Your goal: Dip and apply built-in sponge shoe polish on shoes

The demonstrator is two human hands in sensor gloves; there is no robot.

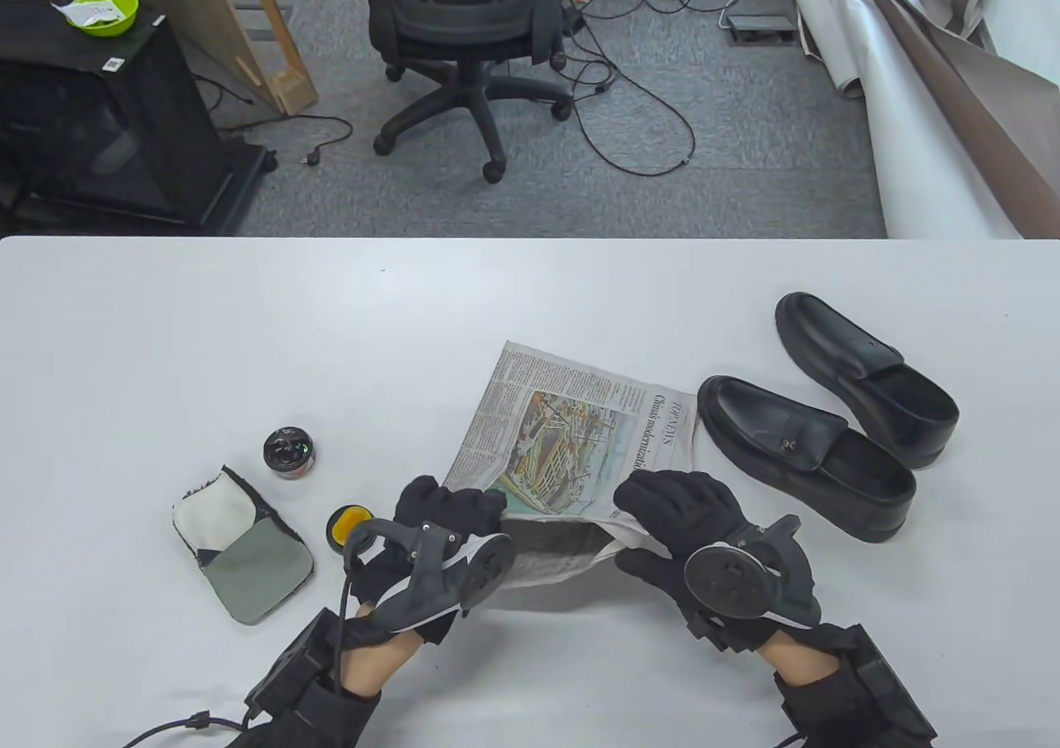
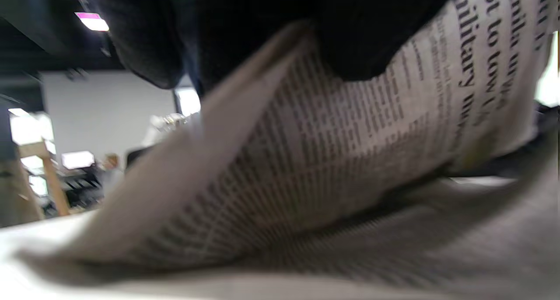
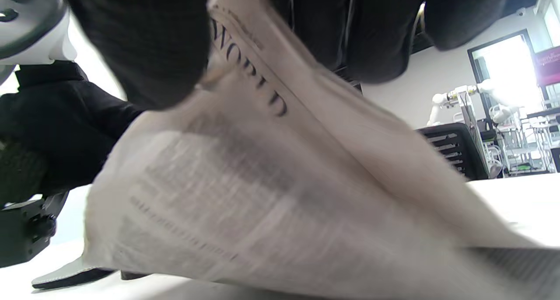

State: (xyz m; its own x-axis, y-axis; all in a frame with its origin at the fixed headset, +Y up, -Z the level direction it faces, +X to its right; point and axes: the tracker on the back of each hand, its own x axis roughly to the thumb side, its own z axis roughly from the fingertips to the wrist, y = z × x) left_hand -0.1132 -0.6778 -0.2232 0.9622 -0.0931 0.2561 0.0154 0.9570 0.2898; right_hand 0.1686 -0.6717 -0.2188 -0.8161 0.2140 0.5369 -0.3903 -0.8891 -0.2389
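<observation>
A folded newspaper (image 1: 571,437) lies in the middle of the white table (image 1: 248,334). My left hand (image 1: 451,512) grips its near left corner and my right hand (image 1: 675,504) grips its near right edge; the top sheet is lifted off the lower one. Both wrist views show blurred newsprint, the newspaper (image 2: 306,169) and the newspaper (image 3: 245,195), held under gloved fingers. Two black loafers (image 1: 807,454) (image 1: 865,371) stand side by side right of the paper. The black polish tin (image 1: 289,450) and its yellow sponge lid (image 1: 348,526) sit left of my left hand.
A grey and white polishing mitt (image 1: 240,545) lies at the near left of the table. Beyond the far table edge are an office chair (image 1: 464,27), floor cables, a black cabinet (image 1: 108,118) and rolled sheeting (image 1: 936,94).
</observation>
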